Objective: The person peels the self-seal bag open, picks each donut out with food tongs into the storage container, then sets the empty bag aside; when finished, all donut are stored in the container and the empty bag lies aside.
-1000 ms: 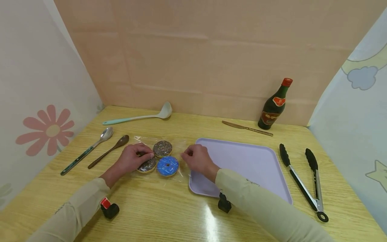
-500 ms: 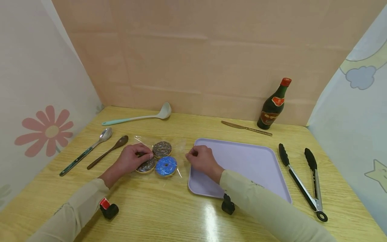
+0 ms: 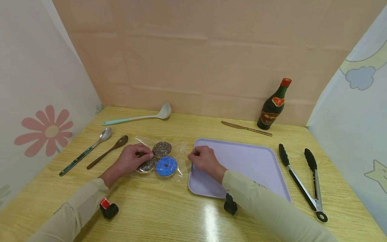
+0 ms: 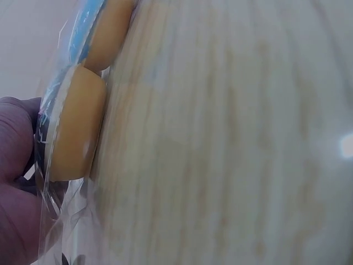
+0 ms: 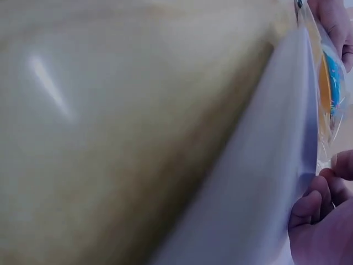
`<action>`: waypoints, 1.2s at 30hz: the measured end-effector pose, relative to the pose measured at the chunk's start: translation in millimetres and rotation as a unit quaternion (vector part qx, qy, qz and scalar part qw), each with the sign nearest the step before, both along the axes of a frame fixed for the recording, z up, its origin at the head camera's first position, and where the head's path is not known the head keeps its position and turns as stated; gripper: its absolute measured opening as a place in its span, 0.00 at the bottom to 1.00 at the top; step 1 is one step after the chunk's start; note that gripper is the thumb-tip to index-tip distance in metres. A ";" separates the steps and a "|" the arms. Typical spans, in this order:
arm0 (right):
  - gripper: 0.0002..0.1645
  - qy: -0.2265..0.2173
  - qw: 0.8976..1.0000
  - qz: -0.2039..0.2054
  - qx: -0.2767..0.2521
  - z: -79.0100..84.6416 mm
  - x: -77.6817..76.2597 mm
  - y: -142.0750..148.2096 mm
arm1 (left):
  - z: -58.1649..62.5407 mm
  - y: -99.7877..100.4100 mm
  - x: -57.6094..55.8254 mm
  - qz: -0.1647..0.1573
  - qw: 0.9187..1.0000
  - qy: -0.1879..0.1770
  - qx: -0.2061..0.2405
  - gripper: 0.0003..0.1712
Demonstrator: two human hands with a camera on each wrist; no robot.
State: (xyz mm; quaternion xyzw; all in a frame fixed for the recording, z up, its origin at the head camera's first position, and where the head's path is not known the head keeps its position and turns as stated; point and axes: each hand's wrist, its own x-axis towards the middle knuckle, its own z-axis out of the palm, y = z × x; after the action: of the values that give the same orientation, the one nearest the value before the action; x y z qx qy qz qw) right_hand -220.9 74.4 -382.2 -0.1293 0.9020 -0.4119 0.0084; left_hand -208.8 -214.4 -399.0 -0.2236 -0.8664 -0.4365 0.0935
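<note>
A clear plastic bag (image 3: 180, 158) with three doughnuts in it lies on the table. One is a blue doughnut (image 3: 166, 166); a brown sprinkled doughnut (image 3: 162, 149) sits behind it, and another brown doughnut (image 3: 146, 165) is partly covered by my left hand (image 3: 134, 157). Thumb and fingers of that hand pinch the bag's film over this doughnut, whose tan side (image 4: 81, 130) shows in the left wrist view. My right hand (image 3: 204, 159) pinches the bag's right end, over the left edge of the lilac tray (image 3: 248, 164). In the right wrist view its fingertips meet at the film.
To the left lie a metal spoon (image 3: 105, 134), a brown wooden spoon (image 3: 122, 141) and a ladle (image 3: 164, 111). Behind the tray are a knife (image 3: 242, 127) and a dark bottle (image 3: 271, 109). Spread tongs (image 3: 302, 186) lie to its right.
My right hand has moved a little to the right, drawing the bag's right end with it. The left hand has stayed on the brown doughnut.
</note>
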 end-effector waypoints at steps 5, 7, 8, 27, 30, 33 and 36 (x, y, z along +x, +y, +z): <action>0.13 -0.002 1.000 0.009 0.017 5.5 -6.3 -2.9 | -0.2 -0.1 -1.3 -0.005 1.000 0.000 0.000 0.03; 0.14 -0.002 1.000 0.015 0.021 8.4 -8.7 -4.7 | -0.2 -0.2 -1.4 -0.004 1.000 0.000 -0.001 0.03; 0.14 -0.003 1.000 0.018 0.022 9.9 -9.8 -5.9 | -0.3 -0.3 -1.4 -0.004 1.000 0.000 -0.002 0.03; 0.14 0.009 0.995 0.045 0.085 14.6 -21.3 -26.1 | 0.9 1.9 -2.6 0.002 1.000 0.000 -0.002 0.03; 0.13 0.018 0.995 0.044 0.084 14.5 -21.9 -24.3 | 0.9 1.9 -2.6 0.001 1.000 -0.004 -0.004 0.03; 0.12 0.029 0.995 0.042 0.082 14.2 -22.5 -22.3 | 1.7 1.6 -1.8 0.000 1.000 -0.006 -0.007 0.03; 0.12 0.040 0.996 0.037 0.077 13.6 -22.7 -19.8 | 2.1 1.8 -1.3 -0.003 1.000 -0.003 -0.010 0.03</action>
State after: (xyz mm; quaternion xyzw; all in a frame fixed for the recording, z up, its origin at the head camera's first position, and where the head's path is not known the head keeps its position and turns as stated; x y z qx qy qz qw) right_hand -243.6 54.6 -368.6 -0.1776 0.9252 -0.3354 -0.0027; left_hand -210.1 -212.6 -396.9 -0.2258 -0.8705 -0.4284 0.0875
